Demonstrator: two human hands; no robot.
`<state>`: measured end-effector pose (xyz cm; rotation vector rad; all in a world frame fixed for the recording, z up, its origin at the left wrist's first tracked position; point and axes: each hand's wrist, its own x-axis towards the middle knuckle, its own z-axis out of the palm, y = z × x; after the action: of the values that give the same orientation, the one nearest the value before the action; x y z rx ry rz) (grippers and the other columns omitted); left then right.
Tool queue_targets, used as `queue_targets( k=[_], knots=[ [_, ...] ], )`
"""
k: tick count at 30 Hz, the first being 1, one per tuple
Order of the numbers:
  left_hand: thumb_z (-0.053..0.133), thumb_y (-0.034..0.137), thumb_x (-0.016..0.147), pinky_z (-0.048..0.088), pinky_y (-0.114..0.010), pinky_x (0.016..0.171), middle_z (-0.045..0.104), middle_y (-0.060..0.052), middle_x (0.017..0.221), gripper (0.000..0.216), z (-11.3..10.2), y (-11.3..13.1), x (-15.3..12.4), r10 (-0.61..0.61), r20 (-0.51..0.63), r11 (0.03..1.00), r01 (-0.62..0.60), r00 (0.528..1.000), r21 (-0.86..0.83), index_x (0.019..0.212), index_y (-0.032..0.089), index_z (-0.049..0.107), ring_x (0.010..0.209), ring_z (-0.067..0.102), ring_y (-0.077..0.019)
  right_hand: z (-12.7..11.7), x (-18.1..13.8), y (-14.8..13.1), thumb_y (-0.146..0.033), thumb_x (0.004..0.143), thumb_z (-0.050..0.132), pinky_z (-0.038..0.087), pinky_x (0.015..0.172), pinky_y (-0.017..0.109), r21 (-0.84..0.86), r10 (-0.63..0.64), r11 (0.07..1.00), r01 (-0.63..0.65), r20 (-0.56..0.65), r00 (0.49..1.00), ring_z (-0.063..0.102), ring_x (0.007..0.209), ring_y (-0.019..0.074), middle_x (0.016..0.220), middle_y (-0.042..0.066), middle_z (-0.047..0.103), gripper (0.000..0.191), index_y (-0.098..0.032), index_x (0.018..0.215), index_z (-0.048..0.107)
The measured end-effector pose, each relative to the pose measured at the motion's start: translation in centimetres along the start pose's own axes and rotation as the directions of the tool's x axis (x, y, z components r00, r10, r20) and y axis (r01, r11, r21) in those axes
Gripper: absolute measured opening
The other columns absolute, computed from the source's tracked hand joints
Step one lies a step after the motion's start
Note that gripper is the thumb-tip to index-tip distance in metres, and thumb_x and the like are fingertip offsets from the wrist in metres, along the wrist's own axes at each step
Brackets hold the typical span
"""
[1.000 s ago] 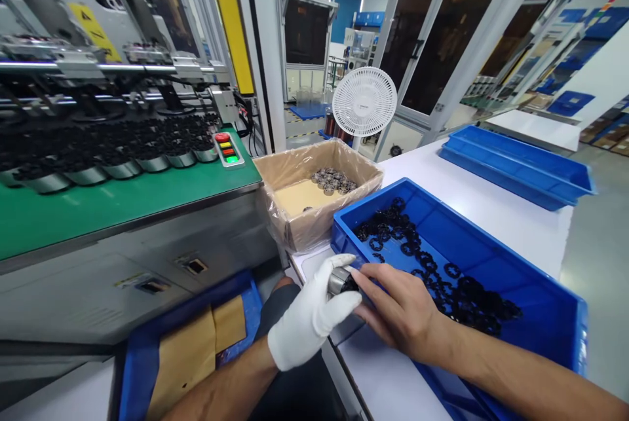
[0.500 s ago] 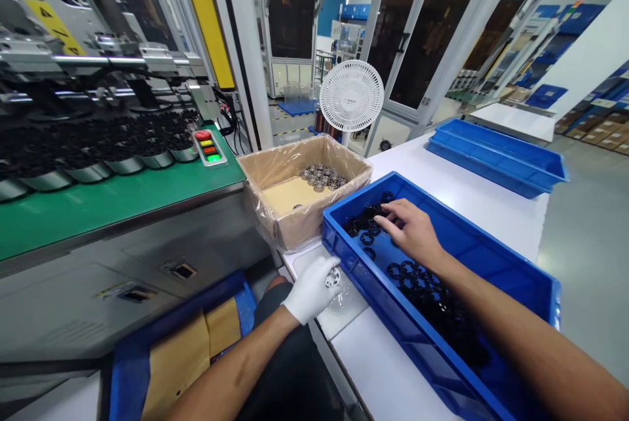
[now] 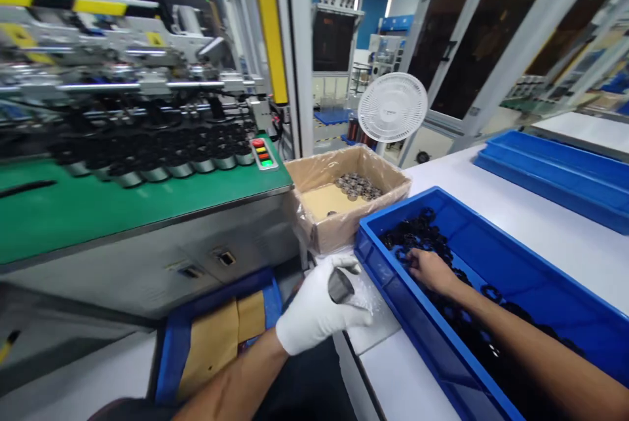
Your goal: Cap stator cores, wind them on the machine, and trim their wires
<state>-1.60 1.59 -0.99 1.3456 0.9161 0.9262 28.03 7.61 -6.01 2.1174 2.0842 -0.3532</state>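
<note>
My left hand, in a white glove, is closed round a small grey metal cylinder held just left of the blue bin. My bare right hand reaches into that bin and rests among the black ring parts, fingers curled on them; whether it holds one I cannot make out. More black rings lie along the bin floor toward me. A cardboard box lined with plastic stands beyond the bin and holds several metal cylinders.
A machine with a green deck, rows of black-topped metal parts and a button panel stands at left. A white fan is behind the box. A second blue bin lies far right. A blue tray with cardboard sits low.
My right hand has drawn back nearer within the blue bin. My left hand has lifted and turned the metal cylinder. The camera has swung left.
</note>
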Motion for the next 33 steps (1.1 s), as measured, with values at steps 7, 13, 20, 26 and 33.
queue_targets(
  k=[7,13,20,26,33],
  knots=[
    [0.094,0.04,0.044,0.047,-0.032,0.083,0.064,-0.006,0.096,0.057,0.1,0.1,-0.2,0.236,-0.034,0.966,-0.239,0.971,-0.1,0.083,0.017,0.062,0.088,0.059,-0.0183,-5.6,-3.3,-0.2,-0.031,0.093,0.046,0.056,0.071,0.041,-0.092,-0.192,0.981,0.168,-0.464,0.865,0.071,0.082,0.0276,0.101,0.013,0.069,0.027,-0.015,0.101,0.067],
    [0.088,0.056,0.051,0.044,-0.027,0.069,0.061,-0.002,0.088,0.07,0.7,-0.2,1.0,0.009,0.037,0.874,0.01,0.999,-0.486,0.099,0.016,0.057,0.07,0.053,-0.0095,-5.1,-8.2,-4.6,-0.04,0.093,0.054,0.052,0.072,0.034,-0.057,-0.422,0.769,0.637,-0.793,0.439,0.066,0.072,0.0197,0.088,0.005,0.067,0.022,-0.02,0.099,0.062],
    [0.095,0.023,0.043,0.048,-0.028,0.074,0.062,-0.001,0.097,0.084,3.4,1.2,-0.8,0.018,0.203,0.932,0.057,0.979,-0.357,0.114,0.021,0.052,0.081,0.057,-0.0136,-5.3,-12.0,-8.3,-0.005,0.087,0.057,0.055,0.071,0.03,0.052,-0.495,0.58,0.813,-0.77,0.402,0.064,0.086,0.0191,0.094,0.01,0.063,0.025,-0.017,0.108,0.061],
    [0.086,0.026,0.06,0.05,-0.028,0.076,0.063,-0.001,0.096,0.058,4.5,1.9,-0.3,-0.02,0.172,0.944,0.075,0.985,-0.32,0.107,0.02,0.052,0.082,0.059,-0.014,-5.6,-12.0,-8.3,-0.002,0.085,0.054,0.056,0.066,0.029,0.061,-0.495,0.569,0.82,-0.77,0.402,0.063,0.087,0.0186,0.096,0.012,0.062,0.031,-0.014,0.112,0.059],
    [0.089,0.026,0.057,0.049,-0.029,0.081,0.062,-0.001,0.098,0.063,3.5,1.9,-0.4,0.001,0.112,0.946,0.036,0.994,-0.321,0.107,0.02,0.052,0.083,0.058,-0.0139,-5.0,-11.4,-7.8,-0.013,0.087,0.058,0.059,0.074,0.034,-0.164,-0.627,0.564,0.81,-0.723,0.29,0.062,0.103,0.0252,0.111,0.02,0.061,0.045,-0.005,0.13,0.05]
  ],
)
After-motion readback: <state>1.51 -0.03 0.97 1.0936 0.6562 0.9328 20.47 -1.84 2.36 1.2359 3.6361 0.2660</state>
